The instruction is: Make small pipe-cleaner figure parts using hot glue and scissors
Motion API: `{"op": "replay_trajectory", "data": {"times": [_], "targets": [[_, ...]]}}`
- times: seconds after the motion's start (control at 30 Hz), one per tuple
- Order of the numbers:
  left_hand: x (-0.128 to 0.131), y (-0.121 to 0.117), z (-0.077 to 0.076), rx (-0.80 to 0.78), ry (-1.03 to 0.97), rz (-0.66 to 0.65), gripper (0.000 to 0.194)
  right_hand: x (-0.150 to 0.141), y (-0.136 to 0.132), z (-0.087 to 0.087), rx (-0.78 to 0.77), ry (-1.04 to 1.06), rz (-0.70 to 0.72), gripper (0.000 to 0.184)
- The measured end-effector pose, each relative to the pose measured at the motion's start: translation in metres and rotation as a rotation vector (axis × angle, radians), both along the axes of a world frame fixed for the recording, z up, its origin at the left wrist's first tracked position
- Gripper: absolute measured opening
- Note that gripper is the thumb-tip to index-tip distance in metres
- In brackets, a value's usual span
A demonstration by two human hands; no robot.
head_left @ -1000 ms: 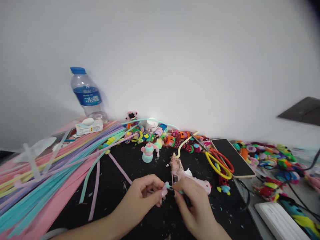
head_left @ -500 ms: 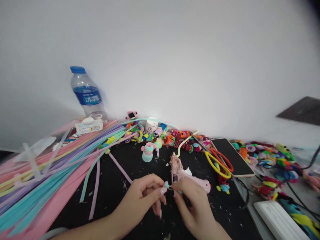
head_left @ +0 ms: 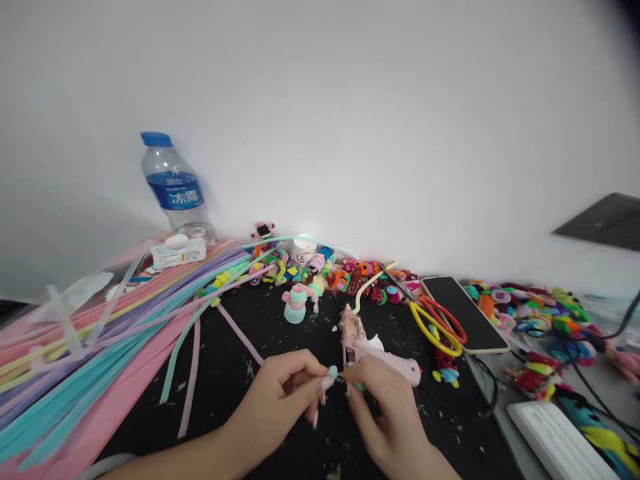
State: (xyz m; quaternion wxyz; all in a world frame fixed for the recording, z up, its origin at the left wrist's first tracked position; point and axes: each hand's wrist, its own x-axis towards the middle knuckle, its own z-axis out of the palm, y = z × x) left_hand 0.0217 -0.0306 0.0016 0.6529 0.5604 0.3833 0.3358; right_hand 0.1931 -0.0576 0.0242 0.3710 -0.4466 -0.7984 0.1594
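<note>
My left hand (head_left: 295, 390) pinches one end of a short light-blue pipe cleaner piece (head_left: 333, 371) between thumb and forefinger. Close beside it, my right hand (head_left: 383, 400) has thumb and forefinger closed on the other end of the same piece; most of it is hidden by the fingers. Just beyond the right hand lies a pink glue gun (head_left: 383, 357) with a crusted nozzle. Behind the hands stands a small mint-and-pink fuzzy figure (head_left: 295, 305) with round pink ears.
Long pastel pipe cleaners (head_left: 135, 340) spread over the left side. Scissors (head_left: 435, 323) with yellow and red handles lie by a phone (head_left: 463, 313). A water bottle (head_left: 173, 190) leans at the wall. Colourful fuzzy figures (head_left: 530, 310) pile up right, near a white power bank (head_left: 557, 437).
Both hands stay almost in place, still pinching the light-blue piece. The left fingers have shifted very slightly; nothing else has visibly moved.
</note>
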Motion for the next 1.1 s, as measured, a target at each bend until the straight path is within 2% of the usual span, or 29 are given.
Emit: {"op": "replay_trajectory", "data": {"times": [0.53,0.7,0.77,0.8,0.87,0.93,1.03,1.1], "targets": [[-0.001,0.0,0.007,0.085,0.04,0.058,0.018,-0.002,-0.004,-0.005,-0.029,-0.02,-0.005,0.015],[-0.001,0.004,0.008,-0.003,-0.018,0.091,0.016,0.008,0.0,0.004,-0.109,-0.025,-0.019,0.013],[-0.002,0.007,0.008,-0.02,-0.017,0.102,0.016,0.024,0.008,0.01,-0.092,-0.032,-0.137,0.018],[-0.003,0.009,0.008,-0.02,-0.016,0.105,0.017,0.035,0.013,0.011,-0.066,-0.044,-0.243,0.018],[-0.005,0.011,0.007,-0.014,-0.027,0.104,0.017,0.063,0.026,0.011,-0.016,-0.109,-0.537,0.021],[-0.006,0.014,0.007,-0.01,-0.042,0.101,0.016,0.093,0.039,0.006,-0.045,-0.231,-0.768,0.027],[-0.007,0.016,0.005,-0.008,-0.052,0.089,0.015,0.125,0.049,-0.003,-0.084,-0.361,-0.857,0.033],[-0.008,0.016,0.004,-0.009,-0.061,0.085,0.015,0.132,0.05,-0.003,-0.044,-0.377,-0.862,0.032]]}}
